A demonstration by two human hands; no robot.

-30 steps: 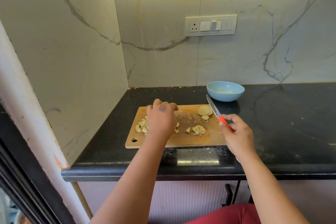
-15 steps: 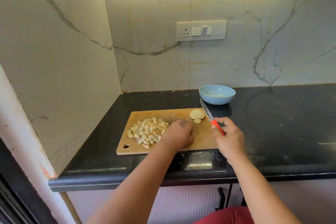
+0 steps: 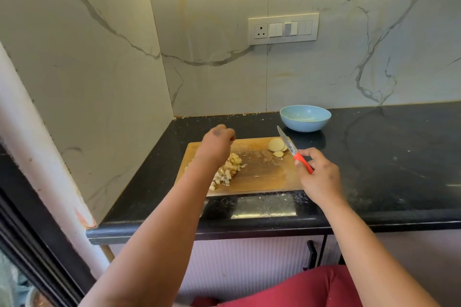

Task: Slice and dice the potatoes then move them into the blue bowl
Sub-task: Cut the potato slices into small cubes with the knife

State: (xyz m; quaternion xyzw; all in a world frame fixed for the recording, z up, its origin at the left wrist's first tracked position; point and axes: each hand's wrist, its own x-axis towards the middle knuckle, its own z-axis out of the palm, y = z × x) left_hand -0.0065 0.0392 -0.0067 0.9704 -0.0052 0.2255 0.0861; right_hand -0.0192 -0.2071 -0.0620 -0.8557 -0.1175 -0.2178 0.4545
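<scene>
— Potato slices (image 3: 276, 145) lie uncut at the far right of the board (image 3: 262, 177); diced pile (image 3: 228, 169) sits left, blue bowl (image 3: 305, 117) beyond on the desk (image 3: 374, 157). Next?

— Right hand (image 3: 318, 177) grips the knife (image 3: 294, 151). Left hand (image 3: 216, 143) hovers, fingers curled; whether it holds anything I cannot tell. Pull the slices to the middle, tuck fingertips, cut strips, then crosswise.

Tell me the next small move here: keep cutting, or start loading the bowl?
Probably keep cutting: bring the left hand across to steady the potato slices at the cutting board's far right. They are still whole, the right hand already holds the knife beside them, and the blue bowl looks empty.
</scene>
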